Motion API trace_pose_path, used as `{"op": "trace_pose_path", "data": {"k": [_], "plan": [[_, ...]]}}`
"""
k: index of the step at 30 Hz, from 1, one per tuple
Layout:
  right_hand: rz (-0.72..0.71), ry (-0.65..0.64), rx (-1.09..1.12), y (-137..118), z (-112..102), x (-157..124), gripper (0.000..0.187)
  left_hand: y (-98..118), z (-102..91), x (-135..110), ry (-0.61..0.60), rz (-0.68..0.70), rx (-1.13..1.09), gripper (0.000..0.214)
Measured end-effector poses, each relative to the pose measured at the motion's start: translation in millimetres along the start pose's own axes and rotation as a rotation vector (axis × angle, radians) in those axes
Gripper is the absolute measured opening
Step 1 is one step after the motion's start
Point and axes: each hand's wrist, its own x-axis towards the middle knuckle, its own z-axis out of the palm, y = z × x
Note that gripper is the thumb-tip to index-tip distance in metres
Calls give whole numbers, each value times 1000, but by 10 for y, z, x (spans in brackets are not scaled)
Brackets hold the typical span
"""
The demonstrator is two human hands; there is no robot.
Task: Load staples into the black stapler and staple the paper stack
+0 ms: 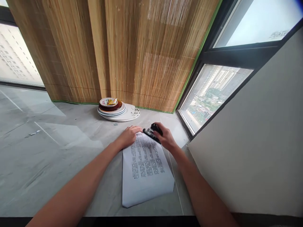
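Printed paper point(146, 186), apparently a small stack, lies on the grey marbled surface in front of me with lines of dark text. My left hand point(129, 136) is closed at its top left corner, fingers reaching along the top edge toward the right. In my right hand point(166, 137) is a black stapler point(151, 133), gripped from the right side. It is tilted over the top edge of the paper, its front end close to my left fingertips. Whether its jaws touch the paper cannot be made out.
A pile of plates point(130, 117) stands behind the paper, against a bamboo blind point(123, 56). A white wall point(255, 142) and a dark-framed window point(208, 91) bound the right side. Small scraps point(34, 133) lie on the surface at left.
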Motion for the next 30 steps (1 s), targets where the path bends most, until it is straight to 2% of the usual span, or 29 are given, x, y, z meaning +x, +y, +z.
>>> {"op": "trace_pose_path", "data": {"k": [2, 4, 9, 13, 19, 24, 27, 30], "plan": [[57, 154, -80, 214, -87, 34, 34, -15, -7, -2, -15, 4, 6, 54], [96, 202, -177, 392, -171, 47, 34, -32, -5, -2, -28, -1, 29, 53], [139, 68, -346, 571, -231, 29, 37, -52, 42, -3, -58, 41, 38, 32], [90, 12, -330, 565, -179, 27, 37, -22, 57, -9, -73, 79, 22, 32], [-2, -63, -220, 458, -151, 14, 39, 15, 56, 2, -98, 127, -28, 48], [-56, -124, -300, 376, -122, 2, 39, -2, 92, -9, -123, 128, -3, 65], [-20, -30, -393, 352, -148, 6, 36, 1, 109, -18, -148, 119, 34, 68], [-31, 174, -446, 268, -200, 5, 36, 15, 108, -17, -141, 110, 44, 61]]}}
